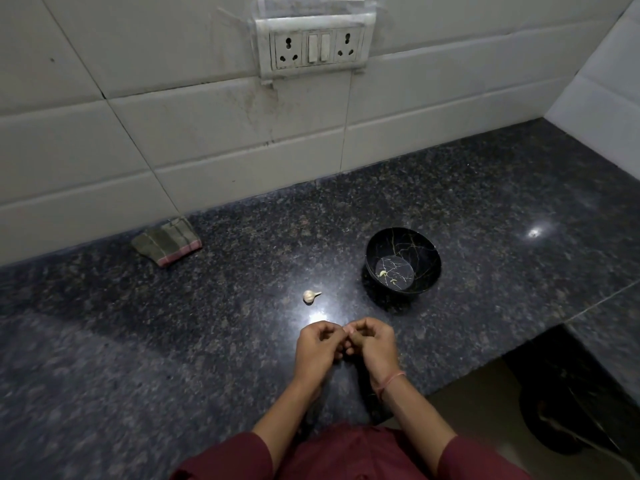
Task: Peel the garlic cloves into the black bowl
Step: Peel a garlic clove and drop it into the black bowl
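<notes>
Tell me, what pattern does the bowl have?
The bowl is black with thin golden veins; head view.

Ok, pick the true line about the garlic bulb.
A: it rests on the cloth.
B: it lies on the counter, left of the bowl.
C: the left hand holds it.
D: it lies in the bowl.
B: the bulb lies on the bare counter, left of the bowl and apart from it.
</notes>
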